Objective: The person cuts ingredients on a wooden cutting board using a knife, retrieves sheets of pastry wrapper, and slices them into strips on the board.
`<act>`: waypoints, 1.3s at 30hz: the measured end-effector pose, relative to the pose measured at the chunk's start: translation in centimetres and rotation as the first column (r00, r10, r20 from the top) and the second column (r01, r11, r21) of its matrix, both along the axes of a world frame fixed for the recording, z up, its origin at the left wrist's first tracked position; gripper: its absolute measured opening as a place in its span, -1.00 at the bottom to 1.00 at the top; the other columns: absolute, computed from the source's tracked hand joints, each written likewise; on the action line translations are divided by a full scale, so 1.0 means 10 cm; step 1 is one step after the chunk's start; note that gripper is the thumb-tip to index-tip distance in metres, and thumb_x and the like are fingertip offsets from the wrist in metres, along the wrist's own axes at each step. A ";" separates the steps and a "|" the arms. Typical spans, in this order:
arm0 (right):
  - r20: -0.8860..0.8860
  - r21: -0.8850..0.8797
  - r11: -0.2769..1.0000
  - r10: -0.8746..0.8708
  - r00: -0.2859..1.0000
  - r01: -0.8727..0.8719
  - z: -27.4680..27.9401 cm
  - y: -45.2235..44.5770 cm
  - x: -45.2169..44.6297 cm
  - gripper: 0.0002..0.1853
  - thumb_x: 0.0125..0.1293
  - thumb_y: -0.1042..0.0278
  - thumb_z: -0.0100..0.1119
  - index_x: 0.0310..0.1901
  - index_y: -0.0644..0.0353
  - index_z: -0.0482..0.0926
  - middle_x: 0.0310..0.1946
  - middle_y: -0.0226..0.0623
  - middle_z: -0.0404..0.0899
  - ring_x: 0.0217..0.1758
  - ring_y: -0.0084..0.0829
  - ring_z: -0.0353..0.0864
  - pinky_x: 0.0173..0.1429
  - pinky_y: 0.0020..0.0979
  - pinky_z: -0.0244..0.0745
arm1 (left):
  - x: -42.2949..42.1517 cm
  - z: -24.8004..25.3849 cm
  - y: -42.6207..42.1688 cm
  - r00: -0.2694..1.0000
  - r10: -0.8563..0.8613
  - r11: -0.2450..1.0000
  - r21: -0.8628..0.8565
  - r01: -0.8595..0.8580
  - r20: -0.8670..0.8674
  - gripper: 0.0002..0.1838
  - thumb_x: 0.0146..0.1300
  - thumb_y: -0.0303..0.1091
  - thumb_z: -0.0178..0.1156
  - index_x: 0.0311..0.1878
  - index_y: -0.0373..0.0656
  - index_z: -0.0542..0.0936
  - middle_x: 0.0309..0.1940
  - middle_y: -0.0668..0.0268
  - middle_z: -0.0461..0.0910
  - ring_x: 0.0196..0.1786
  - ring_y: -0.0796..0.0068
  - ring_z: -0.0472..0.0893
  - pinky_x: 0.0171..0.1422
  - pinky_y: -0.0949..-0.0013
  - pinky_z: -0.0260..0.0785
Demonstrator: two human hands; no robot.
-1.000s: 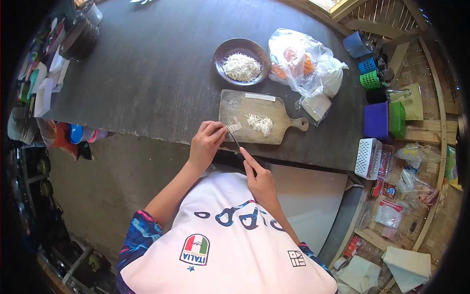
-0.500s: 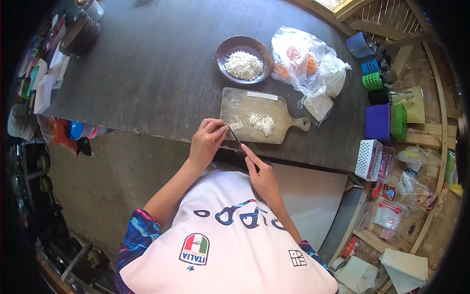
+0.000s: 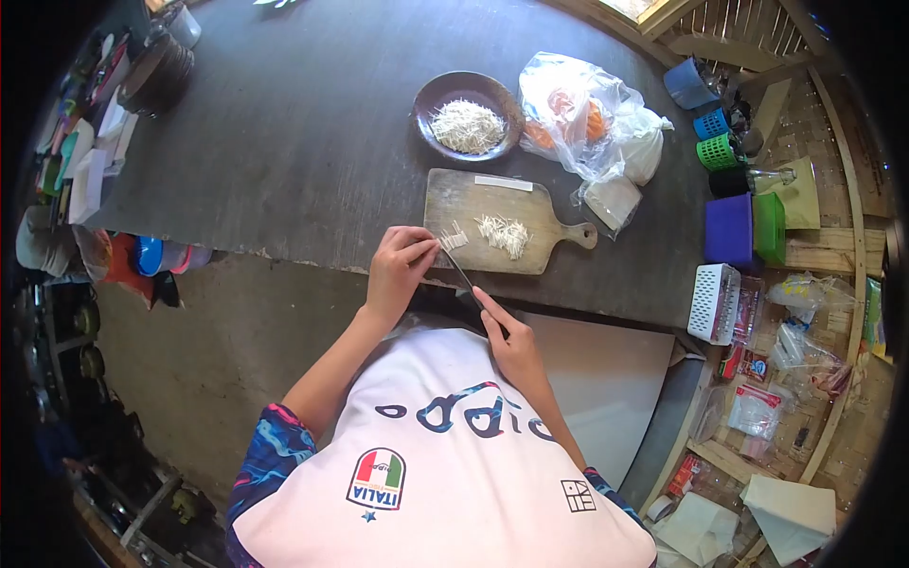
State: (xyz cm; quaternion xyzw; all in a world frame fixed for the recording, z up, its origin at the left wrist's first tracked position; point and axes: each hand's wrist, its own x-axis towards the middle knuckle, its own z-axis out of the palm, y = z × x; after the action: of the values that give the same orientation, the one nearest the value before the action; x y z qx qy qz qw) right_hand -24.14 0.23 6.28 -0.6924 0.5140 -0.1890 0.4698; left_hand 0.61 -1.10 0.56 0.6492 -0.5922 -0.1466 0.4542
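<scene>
My right hand (image 3: 512, 343) is closed round the handle of a knife (image 3: 458, 268). The blade slants up and left to the near left edge of the wooden cutting board (image 3: 454, 200). There, my left hand (image 3: 402, 268) has its fingers bent and pressed on a small piece of white food (image 3: 454, 237), partly cut into thin strips; the fingertips hide part of it. A loose pile of cut white strips (image 3: 503, 236) lies mid-board, and one long white slice (image 3: 504, 184) rests along the far edge. Behind the board, a dark bowl (image 3: 428, 130) holds more white shreds.
A clear plastic bag (image 3: 559, 90) with orange contents stands right of the bowl, and a wrapped pale block (image 3: 611, 204) lies beside the board. Baskets and bins (image 3: 729, 227) line the right wall. Stacked dark bowls (image 3: 156, 74) sit at the table's far left.
The view has shifted slightly. The knife and right hand sit a little lower and further right, while my left hand stays at the white piece.
</scene>
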 end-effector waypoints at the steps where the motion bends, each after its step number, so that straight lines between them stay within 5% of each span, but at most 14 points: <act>1: 0.006 0.006 1.000 0.000 1.000 0.000 0.02 0.02 -0.01 -0.54 0.77 0.08 0.12 0.60 -0.41 0.60 0.24 0.03 0.80 0.00 0.05 0.91 0.22 -0.13 0.71 | 0.06 -0.03 0.00 0.999 -0.017 1.000 0.016 0.018 -0.045 -0.79 0.33 -0.54 0.54 0.02 -0.21 0.90 0.03 0.33 0.80 0.11 0.30 0.76 0.18 0.27 0.66; 5: -0.081 0.183 0.983 0.015 0.997 0.000 0.15 0.00 0.07 -0.53 0.77 0.12 0.15 0.62 -0.35 0.60 -0.04 -0.11 0.91 -0.30 -0.28 0.79 0.01 -0.29 0.66 | 0.13 -0.02 0.00 0.881 0.070 0.988 0.157 0.005 -0.467 -0.81 0.40 -0.55 0.51 0.05 -0.25 0.90 0.01 0.26 0.85 0.02 0.38 0.81 0.12 0.35 0.67; 8: 0.163 0.316 0.949 -0.065 0.984 0.011 -0.23 -0.10 0.09 -0.52 0.80 0.19 0.14 0.65 -0.25 0.58 -0.45 -0.46 0.58 -0.46 -0.60 0.37 -0.25 -0.45 0.41 | 0.16 0.01 -0.04 0.903 0.076 0.997 0.041 -0.065 -0.422 -0.80 0.44 -0.58 0.48 0.08 -0.26 0.89 0.04 0.24 0.85 -0.01 0.44 0.83 0.11 0.37 0.68; 11: 0.353 0.511 0.855 -0.307 0.884 0.093 -0.34 -0.19 0.04 -0.51 0.82 0.28 0.13 0.67 -0.11 0.56 -0.47 -0.64 0.15 -0.41 -0.72 0.14 -0.32 -0.53 0.17 | 0.19 0.10 -0.04 0.930 0.075 0.997 0.050 -0.062 -0.359 -0.77 0.47 -0.59 0.46 0.13 -0.26 0.88 0.07 0.27 0.83 0.06 0.48 0.81 0.18 0.40 0.69; 14: 0.267 0.379 0.875 -0.416 0.869 0.302 -0.27 -0.19 -0.08 -0.51 0.82 0.34 0.11 0.67 -0.03 0.55 -0.46 -0.69 0.18 -0.41 -0.73 0.13 -0.33 -0.55 0.11 | 0.23 0.09 -0.04 0.939 0.085 0.996 0.066 -0.067 -0.334 -0.76 0.48 -0.58 0.46 0.15 -0.24 0.88 0.07 0.26 0.82 0.07 0.46 0.81 0.19 0.38 0.69; 22: 0.298 0.423 0.903 -0.224 0.928 0.082 -0.31 -0.20 0.25 -0.49 0.80 0.32 0.16 0.68 -0.09 0.53 -0.43 -0.63 0.33 -0.37 -0.72 0.27 -0.27 -0.57 0.25 | 0.09 0.11 -0.20 0.999 0.018 0.999 -0.051 -0.016 0.032 -0.72 0.38 -0.52 0.51 0.14 -0.20 0.86 0.06 0.25 0.81 0.18 0.16 0.74 0.22 0.16 0.65; 27: 0.282 0.437 0.846 -0.452 0.846 0.306 -0.14 -0.23 -0.09 -0.50 0.79 0.31 0.18 0.66 -0.10 0.56 -0.46 -0.60 0.37 -0.39 -0.72 0.31 -0.29 -0.56 0.25 | -0.02 0.13 -0.54 0.980 -0.064 0.993 -0.088 0.082 0.189 -0.63 0.39 -0.44 0.51 0.24 -0.13 0.83 0.10 0.25 0.79 0.26 0.15 0.72 0.31 0.11 0.65; 33: 0.261 0.421 0.871 -0.383 0.886 0.253 -0.16 -0.17 -0.28 -0.50 0.79 0.33 0.17 0.66 -0.11 0.56 -0.45 -0.61 0.40 -0.39 -0.73 0.31 -0.29 -0.57 0.24 | -0.31 0.21 -1.31 0.857 -0.227 0.937 -0.135 0.321 0.463 -0.49 0.44 -0.41 0.41 0.43 -0.25 0.69 0.16 0.23 0.78 0.34 0.20 0.68 0.47 0.17 0.58; 36: 0.300 0.460 0.854 -0.408 0.862 0.244 -0.10 -0.13 -0.20 -0.50 0.80 0.32 0.17 0.67 -0.12 0.55 -0.45 -0.61 0.42 -0.38 -0.74 0.31 -0.28 -0.57 0.25 | -0.37 0.05 -1.61 0.743 -0.289 0.935 0.011 0.355 0.604 -0.44 0.47 -0.36 0.40 0.50 -0.25 0.64 0.16 0.19 0.80 0.28 0.21 0.71 0.40 0.16 0.62; 39: 0.310 0.436 0.862 -0.413 0.856 0.258 -0.13 -0.07 -0.19 -0.49 0.80 0.31 0.16 0.68 -0.13 0.54 -0.44 -0.62 0.42 -0.37 -0.74 0.31 -0.26 -0.59 0.27 | -0.40 -0.02 -1.72 0.771 -0.366 0.924 0.102 0.369 0.522 -0.42 0.46 -0.41 0.37 0.53 -0.24 0.62 0.09 0.18 0.80 0.21 0.19 0.74 0.33 0.13 0.65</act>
State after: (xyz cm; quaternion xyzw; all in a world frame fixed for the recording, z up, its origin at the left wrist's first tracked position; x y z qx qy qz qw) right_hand -26.01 -0.45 4.98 -0.4334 0.5504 -0.3017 0.6466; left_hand -3.36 -18.26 0.38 0.5344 -0.8101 -0.0452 0.2368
